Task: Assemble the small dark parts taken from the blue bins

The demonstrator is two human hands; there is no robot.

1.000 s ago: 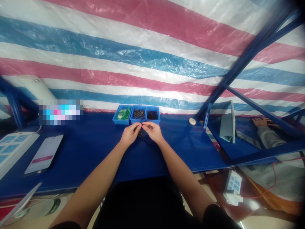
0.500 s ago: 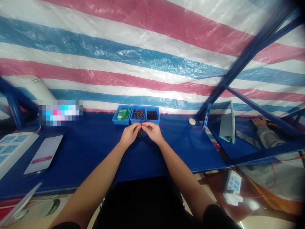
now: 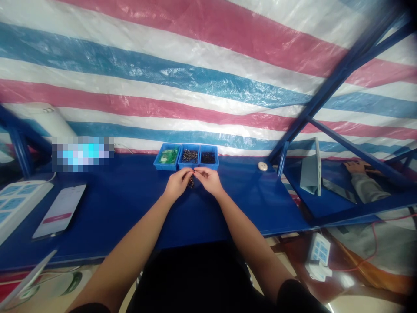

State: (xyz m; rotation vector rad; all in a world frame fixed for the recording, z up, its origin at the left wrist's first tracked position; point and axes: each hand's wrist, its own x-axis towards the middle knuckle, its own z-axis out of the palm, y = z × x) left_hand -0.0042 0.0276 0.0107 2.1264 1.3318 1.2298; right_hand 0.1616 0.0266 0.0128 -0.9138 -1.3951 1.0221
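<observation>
Nearest the camera, two bare forearms stretch forward over a dark lap and out across the blue worktop point(image 3: 137, 204). They meet near its far middle, where the left hand point(image 3: 177, 184) and the right hand point(image 3: 209, 181) come together fingertip to fingertip. Both are pinched shut on something very small held between them; it is too tiny to name. Just below the meeting fingertips a little heap of dark small parts point(image 3: 190, 182) lies on the worktop, between the two hands.

Off to the left on the worktop, well apart from the hands, a phone point(image 3: 60, 210) lies flat with its pale screen up, and a white power strip point(image 3: 16, 204) sits at the left edge beside it.

Just beyond the hands, three small blue bins stand touching in a row against the back. The left bin point(image 3: 166, 157) holds something green, the middle bin point(image 3: 189, 156) holds dark small parts with a brownish glint, and the right bin point(image 3: 209, 157) holds finer dark pieces. A small white round object point(image 3: 263, 165) rests on the worktop to the right of the bins.

Further right, past a blue frame post point(image 3: 282, 163), another person's hand point(image 3: 355, 166) and grey sleeve rest on a neighbouring surface near an upright tablet point(image 3: 312, 171). A red, white and blue striped tarpaulin point(image 3: 208, 74) fills the background.
</observation>
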